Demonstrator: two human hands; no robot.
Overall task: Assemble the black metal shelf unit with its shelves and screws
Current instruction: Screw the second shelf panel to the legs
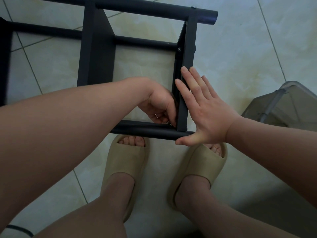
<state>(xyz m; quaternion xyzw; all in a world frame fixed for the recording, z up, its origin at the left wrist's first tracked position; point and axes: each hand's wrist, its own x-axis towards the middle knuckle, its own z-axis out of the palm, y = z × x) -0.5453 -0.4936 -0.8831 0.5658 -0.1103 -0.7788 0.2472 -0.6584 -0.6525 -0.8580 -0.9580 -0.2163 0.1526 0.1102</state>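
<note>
The black metal shelf unit (96, 54) lies on its side on the tiled floor, with round tube legs and flat shelves between them. My right hand (204, 109) lies flat with straight fingers against the outer face of the end shelf (187, 54), thumb along the near tube (145, 132). My left hand (159, 105) reaches inside the frame, fingers curled, pinching a small screw (171, 124) at the corner where that shelf meets the near tube. Most of the screw is hidden by my fingers.
My two feet in beige slippers (127, 162) stand just in front of the near tube. A grey translucent plastic container (283, 105) sits on the floor at the right. A dark cable (18, 229) lies at the bottom left.
</note>
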